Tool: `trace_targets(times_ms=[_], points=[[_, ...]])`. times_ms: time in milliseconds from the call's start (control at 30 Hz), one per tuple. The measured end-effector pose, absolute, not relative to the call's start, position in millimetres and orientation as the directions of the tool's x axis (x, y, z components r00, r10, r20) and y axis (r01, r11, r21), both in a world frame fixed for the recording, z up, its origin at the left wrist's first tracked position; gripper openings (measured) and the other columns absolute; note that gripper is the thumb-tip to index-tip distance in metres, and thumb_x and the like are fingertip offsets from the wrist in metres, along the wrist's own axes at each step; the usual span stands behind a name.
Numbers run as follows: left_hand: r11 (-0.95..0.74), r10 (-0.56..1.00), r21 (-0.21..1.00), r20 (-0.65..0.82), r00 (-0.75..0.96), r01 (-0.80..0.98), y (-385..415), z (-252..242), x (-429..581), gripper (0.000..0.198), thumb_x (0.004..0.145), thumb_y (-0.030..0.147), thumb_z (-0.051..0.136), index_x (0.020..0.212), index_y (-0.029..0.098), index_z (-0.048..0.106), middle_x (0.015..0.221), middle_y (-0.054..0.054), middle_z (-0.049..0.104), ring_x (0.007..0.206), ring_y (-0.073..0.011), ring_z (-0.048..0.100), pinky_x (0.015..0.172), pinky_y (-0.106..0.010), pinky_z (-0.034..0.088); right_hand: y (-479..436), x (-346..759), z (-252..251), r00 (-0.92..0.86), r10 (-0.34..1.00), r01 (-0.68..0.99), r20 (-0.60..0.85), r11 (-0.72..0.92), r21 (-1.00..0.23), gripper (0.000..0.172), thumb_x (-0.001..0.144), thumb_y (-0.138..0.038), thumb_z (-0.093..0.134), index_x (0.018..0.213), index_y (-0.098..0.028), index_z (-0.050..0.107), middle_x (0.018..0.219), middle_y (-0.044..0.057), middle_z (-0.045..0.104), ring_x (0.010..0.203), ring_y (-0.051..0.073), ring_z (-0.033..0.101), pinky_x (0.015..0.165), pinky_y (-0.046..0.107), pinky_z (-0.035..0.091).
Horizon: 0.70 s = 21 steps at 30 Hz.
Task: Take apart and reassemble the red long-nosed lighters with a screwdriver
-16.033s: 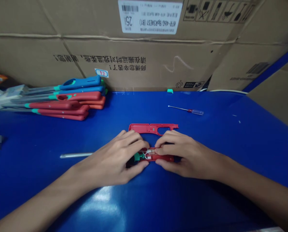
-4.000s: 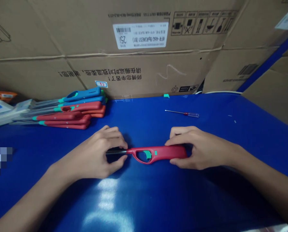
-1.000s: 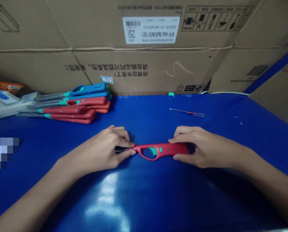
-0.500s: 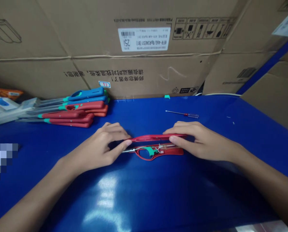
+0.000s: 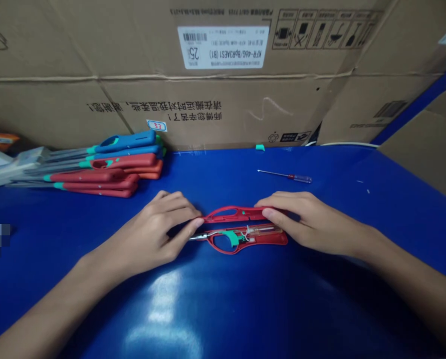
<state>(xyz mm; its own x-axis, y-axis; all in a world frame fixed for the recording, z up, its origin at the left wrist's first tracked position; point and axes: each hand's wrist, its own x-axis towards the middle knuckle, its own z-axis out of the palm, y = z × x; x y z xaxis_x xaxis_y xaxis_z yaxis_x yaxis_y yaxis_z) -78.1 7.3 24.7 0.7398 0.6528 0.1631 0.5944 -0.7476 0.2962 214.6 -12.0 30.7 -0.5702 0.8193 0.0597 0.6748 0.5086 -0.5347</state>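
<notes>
Between my hands is a long-nosed lighter whose red casing is split into two halves. My left hand [image 5: 166,227] pinches the left tip of the upper red casing half [image 5: 228,214], and my right hand [image 5: 305,214] grips its right end. That half is tilted so its hollow inner side shows. Just in front of it lies the lower casing half [image 5: 226,251] on the table, holding a green trigger [image 5: 230,238], a clear fuel tank [image 5: 266,230], white wires and a metal tube [image 5: 198,237]. My left fingers partly hide the tube.
Several red and blue long-nosed lighters [image 5: 107,174] are piled at the left. A screwdriver [image 5: 285,176] lies behind my right hand. A green scrap [image 5: 260,147] sits by the cardboard wall [image 5: 151,89] backing the blue table [image 5: 226,309].
The upper casing half has been turned so that its inner side now faces me, and it stands slightly farther from the lower half. Both hands keep their grip.
</notes>
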Motion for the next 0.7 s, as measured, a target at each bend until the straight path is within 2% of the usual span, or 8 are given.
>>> trace_targets(times_ms=[333,567,700], points=[[-0.772,0.627,0.262,0.166,0.761,0.579,8.3,25.5,-76.6,0.025,0.097,0.026,0.044,0.089,0.017,0.065,0.084,-0.003,0.062,0.078,-0.0165,0.053,0.078,-0.035,0.038,-12.1,212.4,29.5,-0.590,0.806,0.682,0.045,0.527,-0.507,0.028,0.099,-0.027,0.040,0.108,-0.021,0.066,0.095,0.005,0.068,0.086,0.018,0.060,0.076,0.030,0.044],[-0.758,0.640,0.250,0.105,0.761,0.602,6.5,30.5,-75.4,0.023,0.098,0.022,0.043,0.090,0.016,0.064,0.085,-0.004,0.061,0.080,-0.0170,0.050,0.080,-0.036,0.036,-12.7,211.7,28.4,-0.582,0.812,0.686,0.045,0.520,-0.509,0.029,0.100,-0.029,0.039,0.111,-0.022,0.065,0.102,0.005,0.069,0.092,0.018,0.062,0.079,0.031,0.046],[-0.759,0.639,0.245,0.107,0.762,0.603,6.8,30.2,-75.5,0.023,0.099,0.022,0.042,0.091,0.017,0.064,0.086,-0.004,0.061,0.081,-0.0171,0.050,0.081,-0.036,0.035,-12.8,212.3,28.4,-0.567,0.822,0.691,0.052,0.509,-0.513,0.028,0.099,-0.030,0.040,0.106,-0.023,0.066,0.104,0.005,0.069,0.094,0.019,0.063,0.078,0.031,0.047]])
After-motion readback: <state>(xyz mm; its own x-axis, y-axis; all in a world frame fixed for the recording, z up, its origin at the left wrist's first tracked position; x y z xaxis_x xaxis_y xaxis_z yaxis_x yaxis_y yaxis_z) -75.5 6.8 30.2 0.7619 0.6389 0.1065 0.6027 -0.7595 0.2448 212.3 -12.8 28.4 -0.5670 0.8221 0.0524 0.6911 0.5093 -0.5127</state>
